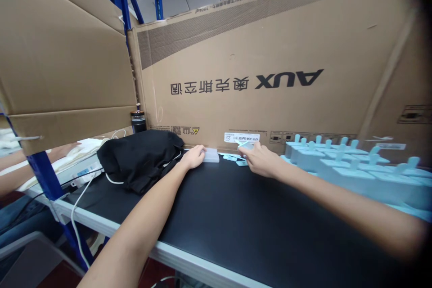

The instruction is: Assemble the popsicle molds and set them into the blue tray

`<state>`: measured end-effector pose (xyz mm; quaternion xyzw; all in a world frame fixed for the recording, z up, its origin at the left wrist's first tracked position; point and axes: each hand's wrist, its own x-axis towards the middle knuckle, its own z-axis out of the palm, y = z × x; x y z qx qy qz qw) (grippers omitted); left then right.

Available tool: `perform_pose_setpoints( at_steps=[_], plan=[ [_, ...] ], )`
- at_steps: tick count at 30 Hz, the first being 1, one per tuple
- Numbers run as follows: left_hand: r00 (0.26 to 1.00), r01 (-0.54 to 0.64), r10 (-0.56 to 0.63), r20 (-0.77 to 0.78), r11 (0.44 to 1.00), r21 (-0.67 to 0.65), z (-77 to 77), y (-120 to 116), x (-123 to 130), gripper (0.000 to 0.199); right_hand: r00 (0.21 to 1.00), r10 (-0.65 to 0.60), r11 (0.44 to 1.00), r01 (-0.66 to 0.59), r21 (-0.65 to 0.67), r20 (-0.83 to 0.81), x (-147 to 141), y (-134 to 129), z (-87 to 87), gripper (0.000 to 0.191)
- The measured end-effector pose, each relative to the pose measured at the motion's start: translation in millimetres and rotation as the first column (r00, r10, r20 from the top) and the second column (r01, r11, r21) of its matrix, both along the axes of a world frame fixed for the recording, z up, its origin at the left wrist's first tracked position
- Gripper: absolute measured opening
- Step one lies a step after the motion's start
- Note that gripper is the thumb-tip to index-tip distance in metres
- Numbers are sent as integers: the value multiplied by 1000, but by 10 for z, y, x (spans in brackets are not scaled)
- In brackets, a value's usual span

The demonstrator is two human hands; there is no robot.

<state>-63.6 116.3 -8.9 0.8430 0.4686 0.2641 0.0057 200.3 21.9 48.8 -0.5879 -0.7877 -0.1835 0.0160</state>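
Note:
At the back of the black tabletop, my left hand point(194, 156) has its fingers curled at the left end of a small translucent plastic box point(211, 155). My right hand point(262, 159) is closed in a pinch on a small pale-blue plastic piece point(247, 146), partly hidden by the fingers. Just left of and below that hand lie several flat light-blue plastic pieces point(232, 158), between it and the box. Along the right side stand light-blue popsicle molds point(351, 171) with upright stick handles, partly behind my right forearm.
A large cardboard panel point(229, 54) walls off the back, and another cardboard sheet point(67, 54) the left. Black cloth point(138, 157) lies left of my left hand, near a dark jar point(138, 120). A white cable point(74, 216) hangs over the edge. Another person's arm point(20, 171) shows far left.

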Motion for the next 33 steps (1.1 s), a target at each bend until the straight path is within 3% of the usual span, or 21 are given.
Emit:
perform_pose_setpoints(
  at_steps=[9, 16, 21, 28, 33],
  plan=[
    [1000, 7, -7, 0, 1000, -4, 13, -32, 0, 29, 980, -17, 967, 67, -245, 200, -48, 203, 460, 47],
    [1000, -1, 1, -5, 1000, -17, 17, -30, 2, 30, 992, -42, 918, 86, -386, 123, -61, 313, 511, 62],
    [1000, -1, 1, 3, 1000, -26, 20, -31, 6, 30, 993, -121, 916, 117, -384, 15, -32, 368, 462, 78],
    [1000, 3, -2, 27, 999, -32, 32, -47, 6, 30, 991, -86, 965, 107, -241, 98, -75, 385, 468, 58],
    [999, 4, -3, 50, 999, -36, 8, -5, -2, 30, 991, -75, 989, 88, -122, 113, -114, 434, 371, 57]
  ],
)
